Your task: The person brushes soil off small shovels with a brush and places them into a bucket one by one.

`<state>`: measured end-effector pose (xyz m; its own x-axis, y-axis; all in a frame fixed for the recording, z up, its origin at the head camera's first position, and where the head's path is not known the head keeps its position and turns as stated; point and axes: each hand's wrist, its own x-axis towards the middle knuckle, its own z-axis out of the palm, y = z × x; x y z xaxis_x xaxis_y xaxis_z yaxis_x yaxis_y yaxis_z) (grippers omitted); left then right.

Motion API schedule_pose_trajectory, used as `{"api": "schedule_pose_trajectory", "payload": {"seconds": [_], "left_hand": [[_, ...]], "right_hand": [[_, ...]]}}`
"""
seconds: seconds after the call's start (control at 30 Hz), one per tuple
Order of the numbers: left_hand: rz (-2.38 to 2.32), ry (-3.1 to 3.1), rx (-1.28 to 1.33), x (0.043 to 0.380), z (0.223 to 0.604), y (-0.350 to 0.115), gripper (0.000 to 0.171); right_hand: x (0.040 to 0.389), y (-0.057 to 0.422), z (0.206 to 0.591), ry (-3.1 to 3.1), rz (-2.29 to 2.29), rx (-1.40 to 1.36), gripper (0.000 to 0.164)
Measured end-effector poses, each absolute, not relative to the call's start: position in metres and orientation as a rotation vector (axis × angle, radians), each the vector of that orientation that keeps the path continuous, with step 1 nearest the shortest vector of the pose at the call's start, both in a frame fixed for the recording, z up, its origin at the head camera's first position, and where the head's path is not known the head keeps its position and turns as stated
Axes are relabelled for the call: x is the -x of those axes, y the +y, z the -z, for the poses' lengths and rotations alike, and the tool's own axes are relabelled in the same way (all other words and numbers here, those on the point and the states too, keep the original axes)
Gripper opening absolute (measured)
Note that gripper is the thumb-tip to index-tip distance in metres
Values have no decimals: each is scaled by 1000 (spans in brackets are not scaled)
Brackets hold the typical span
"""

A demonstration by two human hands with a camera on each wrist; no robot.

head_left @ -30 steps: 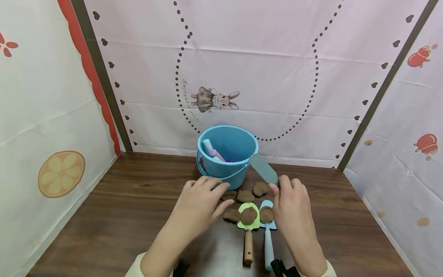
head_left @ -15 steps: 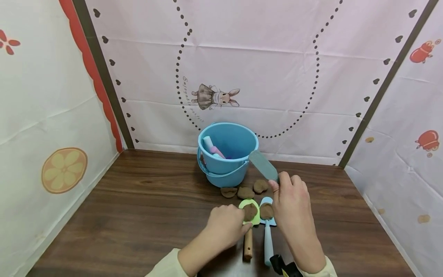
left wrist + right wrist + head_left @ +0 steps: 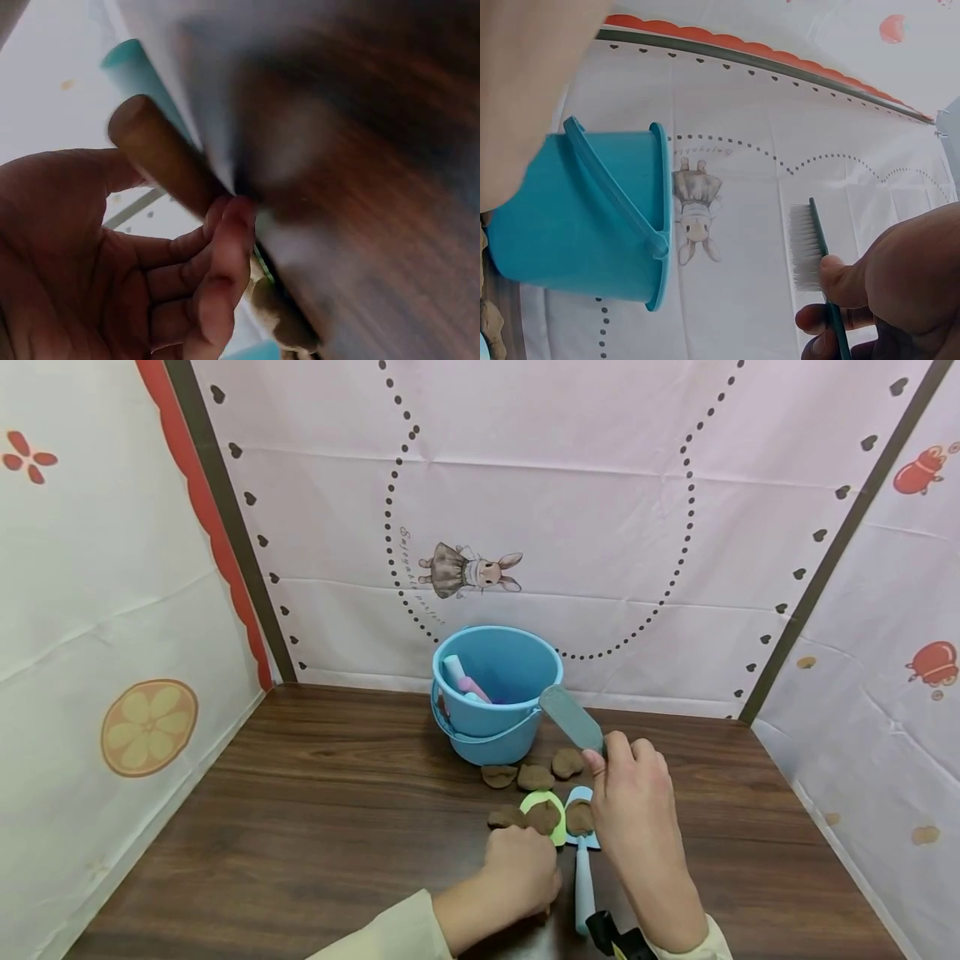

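My left hand (image 3: 522,868) is over the wooden handle (image 3: 166,154) of a green-bladed toy shovel (image 3: 558,837). In the left wrist view its thumb and curled fingers grip that handle. A brown clay lump (image 3: 543,817) lies on the green blade, with another lump (image 3: 506,817) just left of it. My right hand (image 3: 637,810) holds a teal brush (image 3: 572,720) in the air, its pale bristles (image 3: 805,247) visible in the right wrist view. Beside my right hand lies a blue toy shovel (image 3: 584,885) bearing its own clay lump (image 3: 579,817).
Behind the shovels stands a blue bucket (image 3: 487,727) with pastel-coloured sticks (image 3: 454,670) inside. Several clay lumps (image 3: 536,777) lie in a row before it. Brown wood-grain table (image 3: 300,827) stretches to both sides, and printed cloth walls (image 3: 570,535) enclose it.
My left hand has moved right and nearer, from left of the clay lumps across the green blade to the wooden handle, and grips it. The right hand with the brush has barely moved.
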<state>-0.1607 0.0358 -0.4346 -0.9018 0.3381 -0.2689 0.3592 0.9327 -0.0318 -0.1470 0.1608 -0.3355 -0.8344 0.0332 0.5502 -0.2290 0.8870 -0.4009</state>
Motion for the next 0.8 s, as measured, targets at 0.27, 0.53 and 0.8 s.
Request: {"api": "schedule_pose_trajectory", "payload": {"seconds": [0.27, 0.53, 0.8], "left_hand": [[196, 2850, -444, 164, 448, 45, 57], [106, 2836, -399, 169, 445, 42, 46], [-123, 2938, -470, 170, 435, 20, 35]], "right_hand": [[147, 162, 335, -2484, -622, -136, 26], [147, 162, 333, -2494, -634, -125, 26], [145, 163, 333, -2511, -638, -97, 27]]}}
